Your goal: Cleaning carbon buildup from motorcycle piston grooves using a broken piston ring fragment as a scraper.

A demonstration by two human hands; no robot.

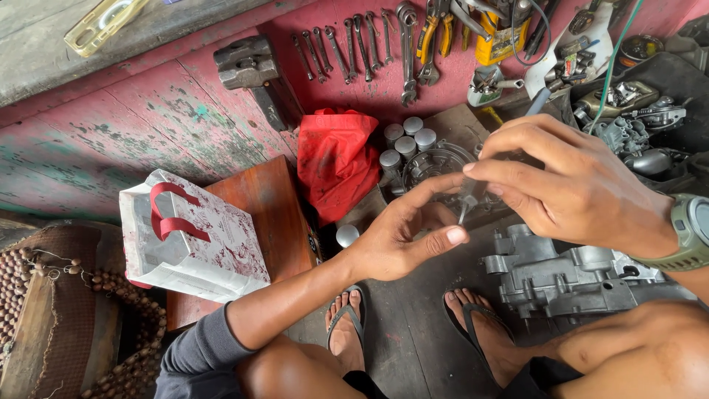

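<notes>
Knees, bare, at 6 o'clock of the view, with two feet in dark flip-flops (pixel 347 325) on the grey floor (pixel 413 347) between them.

Left hand (pixel 402 240): centre of view, palm up, fingers half curled and loose, holding nothing that can be made out; its forefinger tip reaches toward the small part held above it.

Right hand (pixel 576 185): at 3 o'clock of the left hand, thumb and fingers pinched on a small dark metal part (pixel 467 199) whose thin end points down, just above the left palm. Olive wristwatch (pixel 690 233) on that wrist.

Engine casing (pixel 561 277), grey cast metal: on the floor at 5 o'clock of the right hand, beside the right foot.

Round engine part (pixel 436 162) with four silver cylinders (pixel 405 140): at 12 o'clock of the left hand, partly hidden behind the fingers.

Red cloth (pixel 336 159): crumpled, at 11 o'clock of the left hand.

Wooden stool (pixel 269 214), brown: at 9 o'clock of the left hand, carrying a white bag (pixel 192 236) with red handles.

Row of spanners (pixel 354 44) and yellow-handled pliers (pixel 436 33): laid against the worn pink boards at 12 o'clock of the view.

Black tray of carburettor parts (pixel 628 111): at 1 o'clock of the right hand.
</notes>
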